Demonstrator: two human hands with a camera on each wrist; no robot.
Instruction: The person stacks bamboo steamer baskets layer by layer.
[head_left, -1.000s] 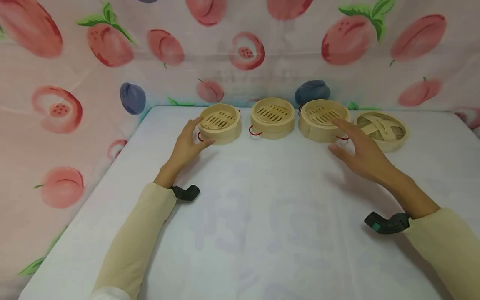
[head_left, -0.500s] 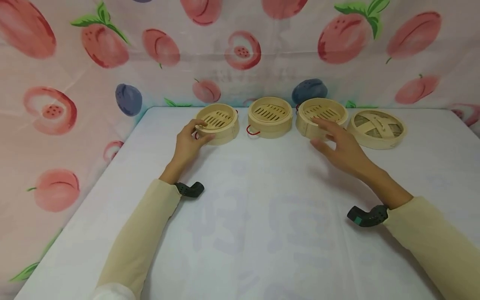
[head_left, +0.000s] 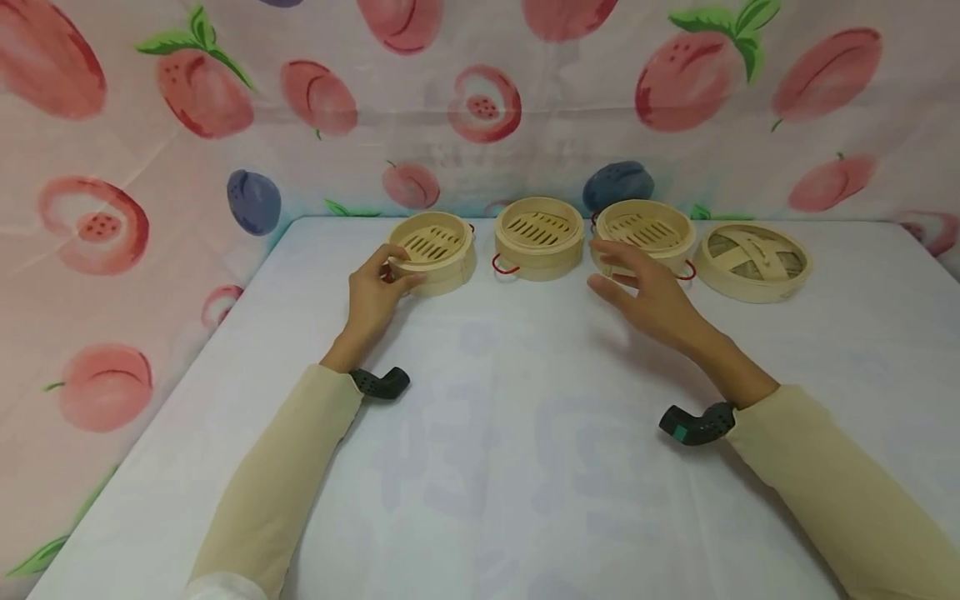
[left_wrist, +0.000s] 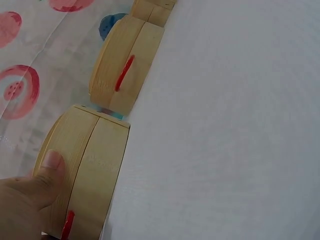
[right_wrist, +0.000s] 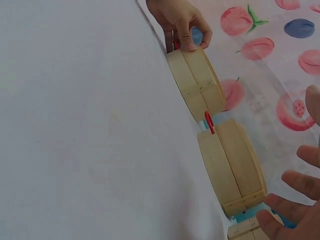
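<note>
Along the back of the table stand three round bamboo steamer baskets with slatted floors and red side loops. My left hand (head_left: 372, 293) grips the rim of the leftmost steamer basket (head_left: 444, 279); the left wrist view has its thumb (left_wrist: 51, 167) against the outer wall. The middle steamer basket (head_left: 542, 263) stands between my hands, untouched. My right hand (head_left: 654, 302), fingers spread and holding nothing, hovers in front of the right steamer basket (head_left: 651, 223) and partly hides it. In the right wrist view its fingers (right_wrist: 295, 182) appear apart from the baskets.
Right of the baskets lies a woven bamboo steamer lid (head_left: 750, 289) with a strap handle on a matching round rim. A white cloth (head_left: 510, 467) covers the table. Fruit-printed fabric (head_left: 555, 92) hangs close behind the baskets and along the left side.
My right hand has moved left, from beside the lid to in front of the right basket. My left fingers have closed over the rim of the leftmost basket. The baskets have stayed put.
</note>
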